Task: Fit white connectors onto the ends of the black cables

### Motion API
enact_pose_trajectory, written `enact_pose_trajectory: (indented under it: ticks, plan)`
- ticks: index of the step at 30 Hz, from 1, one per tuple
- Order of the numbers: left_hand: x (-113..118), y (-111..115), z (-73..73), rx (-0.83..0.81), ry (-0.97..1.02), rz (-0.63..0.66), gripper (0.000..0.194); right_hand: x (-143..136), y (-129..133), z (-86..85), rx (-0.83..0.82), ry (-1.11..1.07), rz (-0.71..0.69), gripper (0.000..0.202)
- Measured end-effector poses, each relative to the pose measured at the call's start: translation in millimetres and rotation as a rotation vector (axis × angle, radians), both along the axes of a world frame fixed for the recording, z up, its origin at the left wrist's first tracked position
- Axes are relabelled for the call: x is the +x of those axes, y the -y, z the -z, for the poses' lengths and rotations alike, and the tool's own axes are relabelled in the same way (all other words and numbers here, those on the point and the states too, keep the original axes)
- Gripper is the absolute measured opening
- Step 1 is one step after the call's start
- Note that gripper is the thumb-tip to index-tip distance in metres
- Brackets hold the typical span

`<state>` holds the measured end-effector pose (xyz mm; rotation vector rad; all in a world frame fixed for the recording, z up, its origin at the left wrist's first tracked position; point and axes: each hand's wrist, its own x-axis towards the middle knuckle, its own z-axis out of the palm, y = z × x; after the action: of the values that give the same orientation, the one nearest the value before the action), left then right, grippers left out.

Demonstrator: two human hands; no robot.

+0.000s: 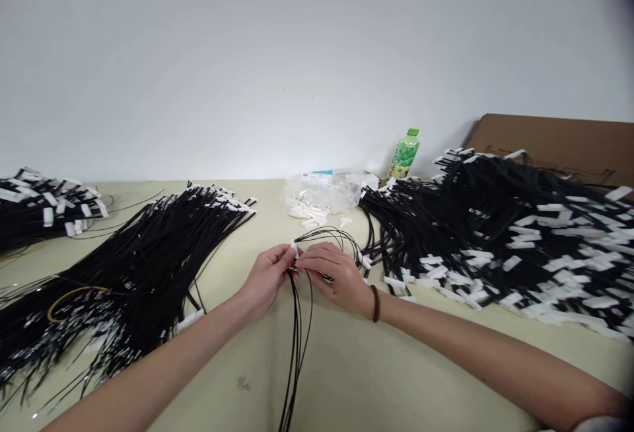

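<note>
"Black strands [296, 353], thin ones — where are they, going by the clear plastic bag [341, 197]?"

"Nearer the wearer than the bag, running down past the fingers. Left hand [265, 280] has thumb and finger pinched on a small white tag [294, 247], and that's nearer than the bag too."

"And the right hand [341, 277]?"

"Curled just beside the tag, fingertips close to the left's. Honestly can't tell whether it's clamped on anything, the fingers hide it."

"Anything else by the bag?"

"Loose white pieces [314, 219] at its near side, green-capped bottle [403, 156] to its right, then a heap of black cables [460, 214] further right — plus a long bundle [143, 260] off left."
</note>
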<state>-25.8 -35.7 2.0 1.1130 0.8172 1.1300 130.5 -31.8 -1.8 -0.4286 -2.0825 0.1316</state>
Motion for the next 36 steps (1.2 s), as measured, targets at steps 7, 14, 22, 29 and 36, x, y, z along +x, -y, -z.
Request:
enact_pose_trajectory:
  ticks: [7,14,22,29,36]
  plan:
    - [-0.3,0.8,0.2,0.011,-0.035,-0.044,0.028,1.5,4.8,-12.5,-0.364,-0.202,0.063,0.016]
    - [0.2,0.6,2.1,0.022,-0.087,-0.108,0.027,15.4,-8.5,-45.0,-0.781,-0.691,-0.088,0.017]
    - [0.3,2.3,0.1,0.017,-0.13,-0.096,0.028,54.9,-23.1,-83.9,-0.855,-0.898,-0.093,0.015]
    - [0.1,1.2,0.3,-0.019,-0.11,-0.096,0.027,55.6,1.2,-28.6,-0.392,-0.207,0.242,0.015]
    - [1.5,1.8,-2.7,-0.029,-0.087,-0.085,0.028,48.1,30.4,-27.0,0.356,0.474,0.143,0.025]
